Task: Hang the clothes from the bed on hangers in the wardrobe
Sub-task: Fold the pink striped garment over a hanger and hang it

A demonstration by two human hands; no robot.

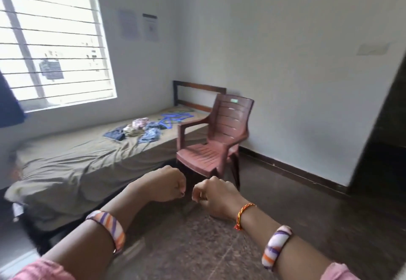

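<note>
- A barred window (50,38) fills the left wall, bright with daylight.
- Right of the window, two paper sheets (139,27) hang on the pale wall (285,38).
- Below the window stands a bed frame (198,88) with an olive sheet (77,163).
- Well right of the window, a reddish-brown plastic chair (217,139) stands on the dark speckled floor (285,192).

- Left hand (167,184) held forward, fingers curled into a loose fist, nothing gripped.
- Right hand (216,196) just beside it, apart, fingers curled likewise, nothing held.
- Both forearms bare, reaching ahead, pink sleeves at the elbows.
</note>
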